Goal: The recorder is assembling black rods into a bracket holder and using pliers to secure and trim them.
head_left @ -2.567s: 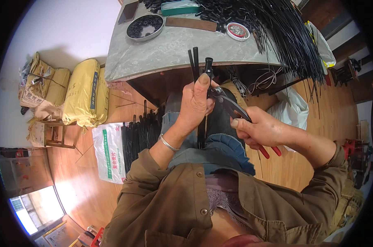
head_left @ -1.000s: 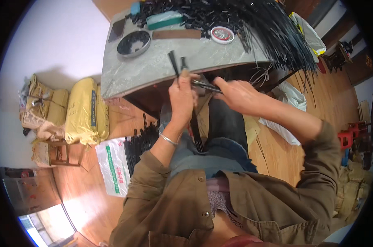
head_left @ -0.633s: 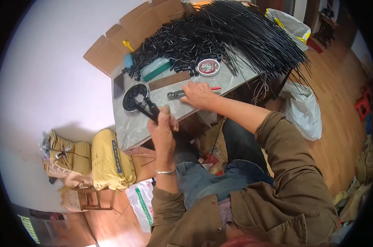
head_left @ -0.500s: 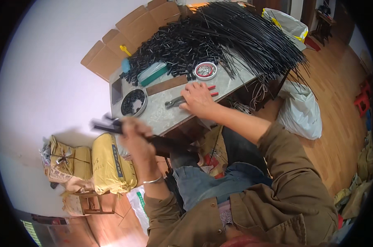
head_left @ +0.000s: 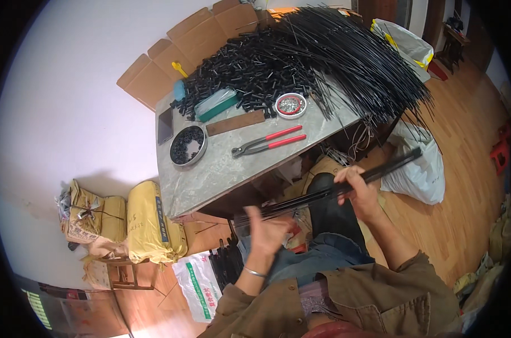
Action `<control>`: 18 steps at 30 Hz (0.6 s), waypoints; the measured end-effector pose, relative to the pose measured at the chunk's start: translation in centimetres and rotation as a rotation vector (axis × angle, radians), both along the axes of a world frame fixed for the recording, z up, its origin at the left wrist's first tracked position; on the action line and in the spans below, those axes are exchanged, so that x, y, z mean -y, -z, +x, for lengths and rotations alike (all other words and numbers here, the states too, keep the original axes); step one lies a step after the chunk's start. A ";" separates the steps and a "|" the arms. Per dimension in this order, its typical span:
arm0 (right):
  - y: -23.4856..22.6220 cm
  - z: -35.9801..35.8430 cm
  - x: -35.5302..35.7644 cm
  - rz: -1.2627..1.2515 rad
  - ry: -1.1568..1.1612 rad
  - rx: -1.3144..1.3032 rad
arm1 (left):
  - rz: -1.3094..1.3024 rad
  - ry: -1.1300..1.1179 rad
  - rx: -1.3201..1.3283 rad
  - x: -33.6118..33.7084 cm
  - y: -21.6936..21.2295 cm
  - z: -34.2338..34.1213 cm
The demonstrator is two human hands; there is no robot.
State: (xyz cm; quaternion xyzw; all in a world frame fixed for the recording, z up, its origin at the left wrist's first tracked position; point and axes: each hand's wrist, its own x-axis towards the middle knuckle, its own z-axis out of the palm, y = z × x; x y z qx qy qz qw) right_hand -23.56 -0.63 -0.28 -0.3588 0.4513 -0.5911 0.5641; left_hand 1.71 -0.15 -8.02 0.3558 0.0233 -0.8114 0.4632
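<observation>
A bundle of thin black rods (head_left: 300, 204) lies slantwise above my lap, its right end higher. My right hand (head_left: 357, 190) is closed around it toward that end. Close to its left end is my left hand (head_left: 267, 232), somewhat blurred, thumb raised and fingers stretched out rather than wrapped round the rods. Whether its palm touches them I cannot tell. On the table (head_left: 210, 183) rest pincers with red handles (head_left: 272, 141), touched by neither hand.
A heap of short black pieces (head_left: 250, 70) and a pile of long black rods (head_left: 357, 62) cover the table's back. Nearer are a bowl of small black parts (head_left: 179, 155), a green box (head_left: 217, 107), a brown strip (head_left: 236, 121) and a dish of metal bits (head_left: 290, 105). More black rods (head_left: 227, 262) stand beside my lap.
My right hand has left the pincers and now grips the rod bundle. The bundle has come from the left to above my lap; my left hand has moved right and lower, its fingers opened.
</observation>
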 end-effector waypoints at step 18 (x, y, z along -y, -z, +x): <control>3.4 10.6 0.9 -0.251 -0.314 -0.687 | -0.972 -0.193 1.108 0.2 -9.8 -1.0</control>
